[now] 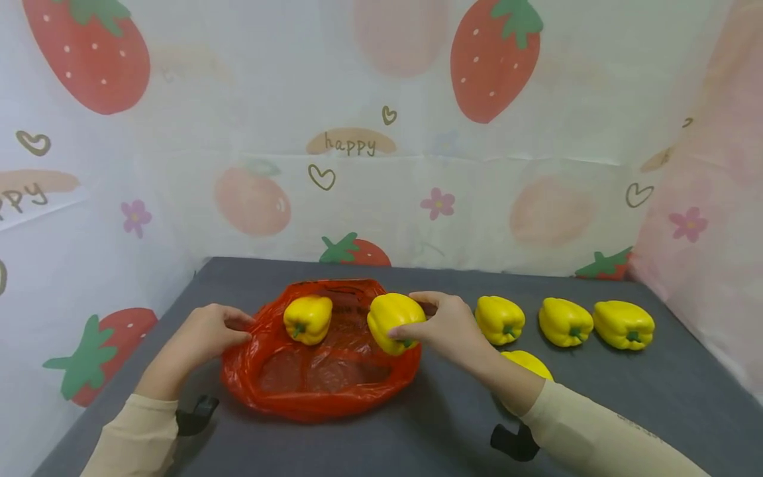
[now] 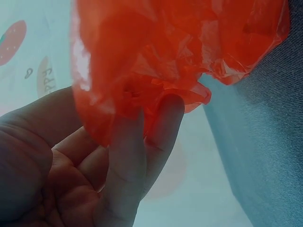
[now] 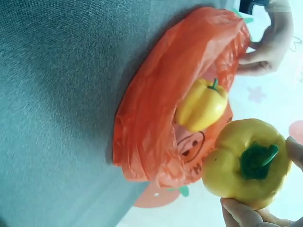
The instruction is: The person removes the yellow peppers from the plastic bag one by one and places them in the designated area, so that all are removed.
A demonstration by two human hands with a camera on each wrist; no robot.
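Observation:
A red plastic bag (image 1: 310, 404) lies spread on the table, its mouth facing up. One yellow bell pepper (image 1: 308, 319) is inside it, toward the back left. My left hand (image 1: 208, 334) pinches the bag's left rim between thumb and fingers; the left wrist view shows the fingers partly behind the red plastic (image 2: 156, 38). With thumb and fingertips, my right hand (image 1: 444, 328) grips a second yellow bell pepper (image 1: 395, 321) above the bag's right rim. In the right wrist view that pepper (image 3: 246, 163) shows its green stem.
To the right, three yellow bell peppers stand in a row: a near one (image 1: 499, 320), a middle one (image 1: 565, 322) and a far right one (image 1: 624, 324). Another pepper (image 1: 527, 363) is partly hidden by my right forearm. A printed cloth (image 1: 357, 199) hangs behind the grey table (image 1: 596, 411).

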